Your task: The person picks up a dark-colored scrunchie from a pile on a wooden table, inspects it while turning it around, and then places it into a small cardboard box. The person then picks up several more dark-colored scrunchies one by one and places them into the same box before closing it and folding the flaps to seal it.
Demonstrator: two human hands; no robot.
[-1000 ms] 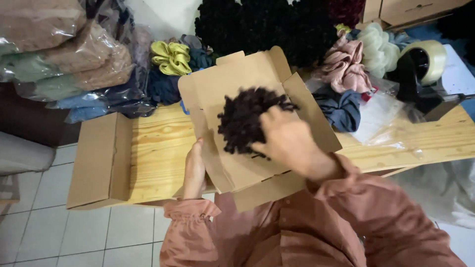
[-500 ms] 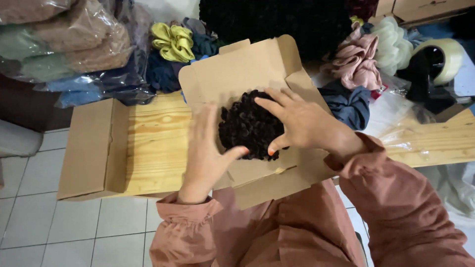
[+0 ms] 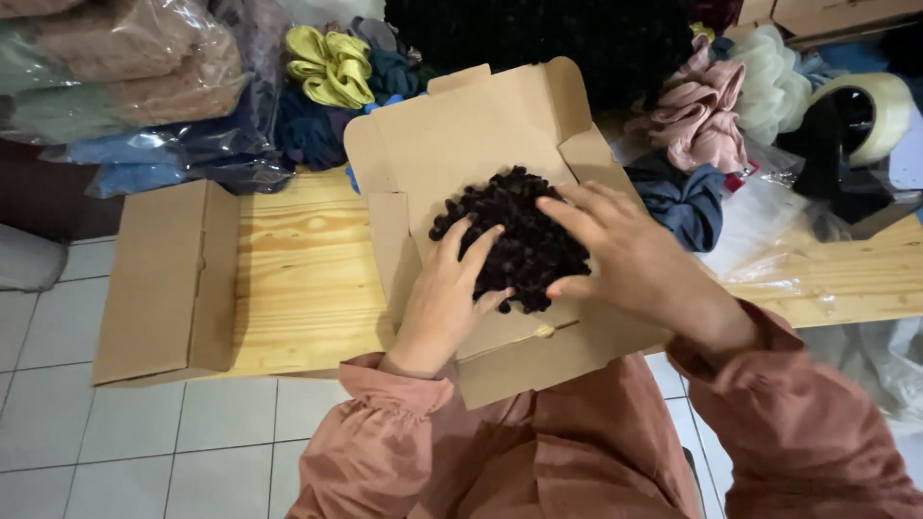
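Left hand (image 3: pixel 444 303) and right hand (image 3: pixel 625 255), fingers spread open, press flat on either side of a dark frilly scrunchie pile (image 3: pixel 514 231) inside an open cardboard box (image 3: pixel 461 135) on the wooden table (image 3: pixel 298 269).

Bare hands (image 3: pixel 538 264), dusty-pink long sleeves (image 3: pixel 404 423), gathered ruffled cuffs, matching loose pink garment

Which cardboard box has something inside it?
The open box under both hands, its lid up, holds a dark frilly bundle. The other box, left on the wooden table, is shut.
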